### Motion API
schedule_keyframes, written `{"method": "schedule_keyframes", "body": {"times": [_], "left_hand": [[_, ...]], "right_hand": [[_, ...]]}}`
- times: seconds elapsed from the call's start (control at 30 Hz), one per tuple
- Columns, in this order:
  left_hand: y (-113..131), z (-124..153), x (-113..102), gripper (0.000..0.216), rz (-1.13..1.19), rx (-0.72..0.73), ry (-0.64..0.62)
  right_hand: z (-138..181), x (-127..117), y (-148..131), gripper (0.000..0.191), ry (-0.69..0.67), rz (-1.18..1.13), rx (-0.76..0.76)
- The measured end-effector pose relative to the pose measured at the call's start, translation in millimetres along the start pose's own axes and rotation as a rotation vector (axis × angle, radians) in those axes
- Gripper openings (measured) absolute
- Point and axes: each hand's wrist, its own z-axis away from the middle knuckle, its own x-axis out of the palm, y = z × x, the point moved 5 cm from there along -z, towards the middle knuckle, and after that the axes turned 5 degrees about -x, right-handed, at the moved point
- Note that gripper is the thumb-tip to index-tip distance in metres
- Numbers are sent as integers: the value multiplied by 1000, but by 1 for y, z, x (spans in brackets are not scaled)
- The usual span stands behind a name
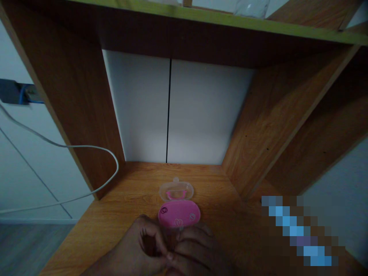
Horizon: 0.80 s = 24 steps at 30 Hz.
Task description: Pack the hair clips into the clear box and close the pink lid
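- At far left, a wall plug [17, 92] with a blue part sits against the pale wall, and a white cable [57, 145] loops from it toward the wooden side panel [69, 96].
- Below that panel lies the wooden surface [115, 226], which runs across the lower part of your view.
- Your left hand [146, 245] comes in from the bottom edge, its fingers [148, 234] curled in toward your right hand. You can't tell from this view whether they're closed on anything.
- The clear lid [176, 190] lies on the surface, hinged open from the pink case [179, 214], with a small pink piece showing through it. The case sits just beyond your fingertips, and neither hand seems to touch it.
- Behind them stands a white back panel [169, 111], split by a thin black seam, under a green-edged shelf [201, 34].
- Your right hand [195, 245] meets your left in front of the case. Its fingers [195, 239] wrap around from the right, and whatever they may hold is hidden.
- You appear to be working something small between your hands, right by the open case. To handle it, you'd need to part your fingers enough to bring it clear of them.
- At far right stands another wooden panel [276, 126], and a pixelated patch [299, 230] hides the area below it.
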Motion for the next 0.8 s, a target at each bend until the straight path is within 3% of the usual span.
{"method": "schedule_keyframes", "body": {"times": [0.17,0.33,0.63,0.8], "left_hand": [[-5,-3,6,18,173,17,90],[-3,-4,4,13,282,-33,50],[3,-5,4,10,238,-34,47],[1,-5,-16,9,138,-67,175]], "right_hand": [[9,3,5,54,51,-7,28],[9,2,10,44,92,-29,54],[3,1,14,34,3,-62,120],[8,-6,16,29,137,2,151]]}}
